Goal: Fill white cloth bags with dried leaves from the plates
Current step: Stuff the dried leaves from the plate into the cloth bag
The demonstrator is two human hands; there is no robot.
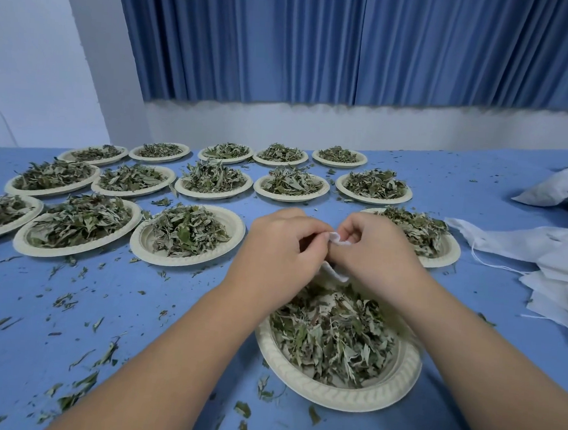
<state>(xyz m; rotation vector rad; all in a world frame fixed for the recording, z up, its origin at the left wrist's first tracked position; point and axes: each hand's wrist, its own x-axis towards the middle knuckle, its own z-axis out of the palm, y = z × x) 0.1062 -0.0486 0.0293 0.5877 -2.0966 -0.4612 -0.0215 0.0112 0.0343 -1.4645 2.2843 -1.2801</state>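
thin white cloth bag (339,241) is sitting pinched between both hands, just above the nearest plate (338,396) of dried leaves (332,334). we are curling left hand (275,247) and right hand (375,253) fingers tight on its rim. we are judging it light, limp and floppy, best held at the mouth hem; leaves look brittle and crumbly. spare bags (546,250) are lying at right.

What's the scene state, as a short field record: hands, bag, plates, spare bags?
left hand: pinches white cloth bag
right hand: pinches same bag
bag position: above far edge of nearest plate, mostly hidden by hands
plate contents: heaped dried leaves
other plates: rows beyond, all holding leaves
spare bags: piled at right
table: blue, leaf bits scattered
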